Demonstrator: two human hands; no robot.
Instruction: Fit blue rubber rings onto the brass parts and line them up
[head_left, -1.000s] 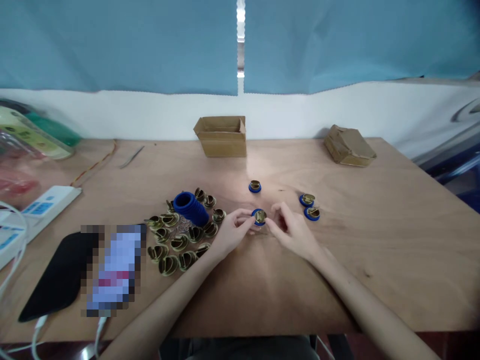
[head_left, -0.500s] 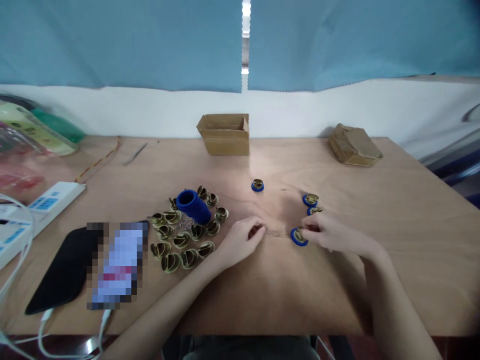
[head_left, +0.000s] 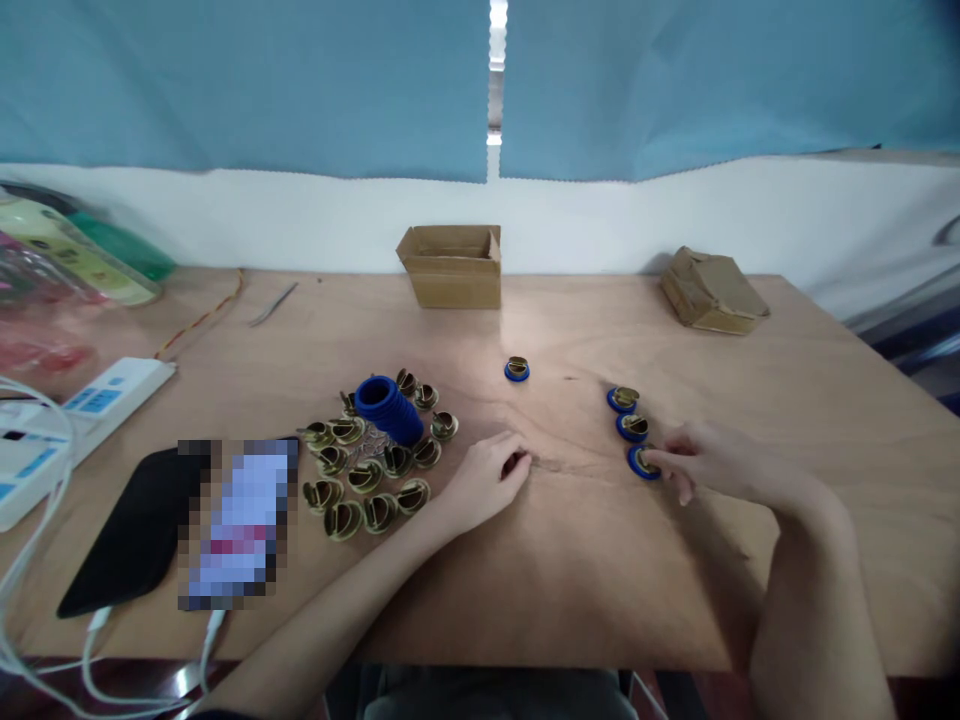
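Ring (head_left: 642, 462) partly hidden by right hand (head_left: 709, 466) | left hand (head_left: 484, 482) curled

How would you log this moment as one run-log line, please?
right hand: touching blue-ringed brass part, nearest of three in row | left hand: curled on table beside loose brass caps

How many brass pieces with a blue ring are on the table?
4. One lies alone at the centre. Three lie in a row to its right: far one, middle one, and near one, touched by the right hand. None seems hidden.
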